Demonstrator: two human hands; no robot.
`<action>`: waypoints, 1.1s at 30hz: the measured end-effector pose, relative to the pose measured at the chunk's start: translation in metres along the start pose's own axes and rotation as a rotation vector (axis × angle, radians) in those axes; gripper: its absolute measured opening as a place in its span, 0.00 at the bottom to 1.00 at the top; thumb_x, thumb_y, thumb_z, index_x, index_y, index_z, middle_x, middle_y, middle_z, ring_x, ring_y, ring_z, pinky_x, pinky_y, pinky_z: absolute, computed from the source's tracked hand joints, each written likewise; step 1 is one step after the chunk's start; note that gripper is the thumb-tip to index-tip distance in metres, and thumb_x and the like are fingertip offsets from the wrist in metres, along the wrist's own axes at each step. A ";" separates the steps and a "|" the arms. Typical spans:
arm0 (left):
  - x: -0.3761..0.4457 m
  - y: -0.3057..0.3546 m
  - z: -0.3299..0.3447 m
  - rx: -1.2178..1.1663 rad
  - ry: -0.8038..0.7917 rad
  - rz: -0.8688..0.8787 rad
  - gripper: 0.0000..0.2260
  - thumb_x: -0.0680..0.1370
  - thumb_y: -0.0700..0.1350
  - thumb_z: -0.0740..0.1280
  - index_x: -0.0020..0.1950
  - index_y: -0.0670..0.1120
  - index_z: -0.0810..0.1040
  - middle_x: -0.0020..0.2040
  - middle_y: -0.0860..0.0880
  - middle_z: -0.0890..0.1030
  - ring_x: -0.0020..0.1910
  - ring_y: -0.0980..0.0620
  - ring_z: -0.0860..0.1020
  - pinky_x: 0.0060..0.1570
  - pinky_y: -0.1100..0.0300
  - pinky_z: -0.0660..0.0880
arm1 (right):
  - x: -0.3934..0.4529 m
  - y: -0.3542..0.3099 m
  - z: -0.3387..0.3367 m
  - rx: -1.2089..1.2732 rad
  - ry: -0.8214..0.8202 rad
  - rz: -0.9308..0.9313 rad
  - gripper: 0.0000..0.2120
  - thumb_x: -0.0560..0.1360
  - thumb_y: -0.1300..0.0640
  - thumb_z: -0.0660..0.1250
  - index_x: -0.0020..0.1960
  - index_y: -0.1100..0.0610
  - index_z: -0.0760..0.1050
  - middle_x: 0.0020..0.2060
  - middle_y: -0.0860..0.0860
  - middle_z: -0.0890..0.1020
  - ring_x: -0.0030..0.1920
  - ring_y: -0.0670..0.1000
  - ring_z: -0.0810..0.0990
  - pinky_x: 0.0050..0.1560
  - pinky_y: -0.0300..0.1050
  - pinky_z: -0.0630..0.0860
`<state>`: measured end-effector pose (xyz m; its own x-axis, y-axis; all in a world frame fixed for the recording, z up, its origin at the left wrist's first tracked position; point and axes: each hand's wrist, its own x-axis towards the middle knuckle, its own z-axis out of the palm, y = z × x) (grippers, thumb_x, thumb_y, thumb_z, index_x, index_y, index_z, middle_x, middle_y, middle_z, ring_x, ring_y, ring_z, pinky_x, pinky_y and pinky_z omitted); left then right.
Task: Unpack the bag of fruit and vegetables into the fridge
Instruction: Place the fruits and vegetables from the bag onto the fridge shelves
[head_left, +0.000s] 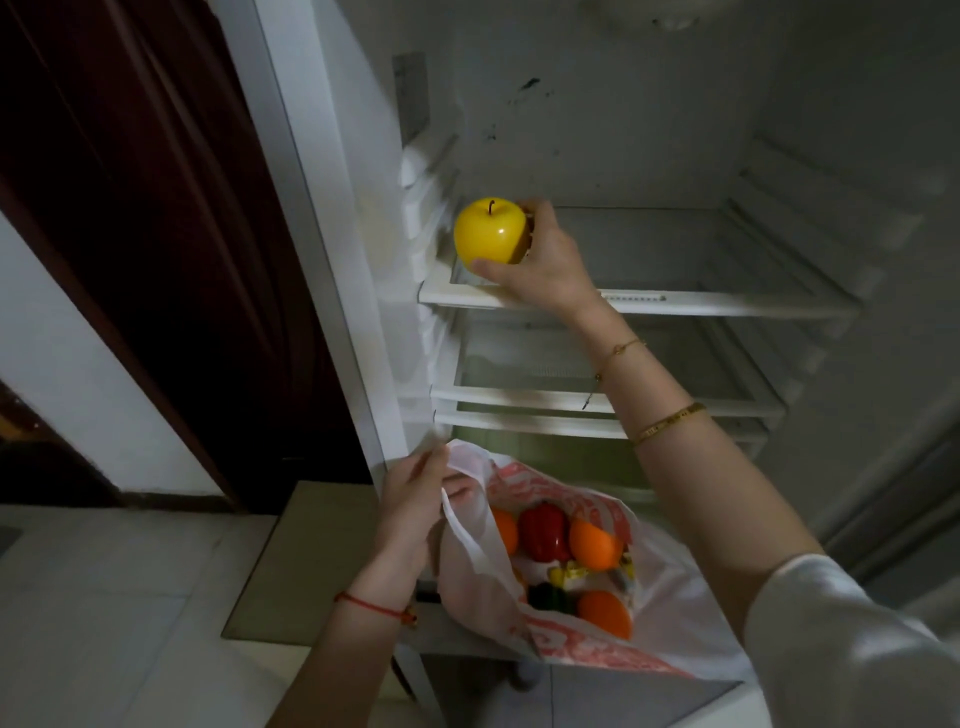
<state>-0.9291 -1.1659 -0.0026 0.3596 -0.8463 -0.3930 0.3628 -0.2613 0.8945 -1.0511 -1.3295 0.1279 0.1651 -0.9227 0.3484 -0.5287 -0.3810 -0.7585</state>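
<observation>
Yellow apple (490, 231) upright, stem up, over the left front corner of the top fridge shelf (727, 304); contact with the shelf unclear. Right hand (545, 260) wraps it, thumb below, fingers behind. Left hand (415, 499) pinches the bag (649, 587) edge, holding it open. Inside: red pepper (544, 531), oranges (595, 543), something green.

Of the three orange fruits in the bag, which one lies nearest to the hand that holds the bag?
The orange fruit at the bag's left edge, half hidden behind the white plastic, just beside the left hand. The other two lie farther right.
</observation>
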 end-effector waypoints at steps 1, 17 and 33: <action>0.000 0.000 0.000 0.000 -0.002 -0.001 0.04 0.79 0.42 0.65 0.46 0.48 0.78 0.42 0.43 0.83 0.40 0.47 0.83 0.49 0.53 0.80 | -0.001 -0.001 -0.001 -0.006 -0.002 0.007 0.39 0.68 0.52 0.78 0.72 0.58 0.62 0.66 0.54 0.74 0.64 0.54 0.74 0.54 0.39 0.69; -0.011 -0.007 0.002 0.103 -0.002 0.077 0.07 0.81 0.42 0.63 0.44 0.47 0.78 0.38 0.44 0.80 0.27 0.57 0.81 0.34 0.64 0.80 | -0.205 0.116 -0.006 -0.312 -0.755 0.445 0.08 0.80 0.54 0.63 0.58 0.44 0.73 0.56 0.48 0.79 0.52 0.51 0.80 0.45 0.37 0.75; -0.013 -0.019 0.012 0.131 -0.060 0.098 0.07 0.81 0.44 0.63 0.45 0.50 0.79 0.33 0.52 0.84 0.33 0.56 0.83 0.46 0.56 0.81 | -0.214 0.207 0.046 -0.573 -0.412 0.693 0.23 0.73 0.42 0.67 0.62 0.54 0.71 0.51 0.50 0.77 0.48 0.50 0.74 0.52 0.45 0.72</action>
<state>-0.9510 -1.1559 -0.0119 0.3346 -0.8957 -0.2927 0.2117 -0.2312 0.9496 -1.1575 -1.2134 -0.1295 -0.1143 -0.9207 -0.3732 -0.9231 0.2373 -0.3028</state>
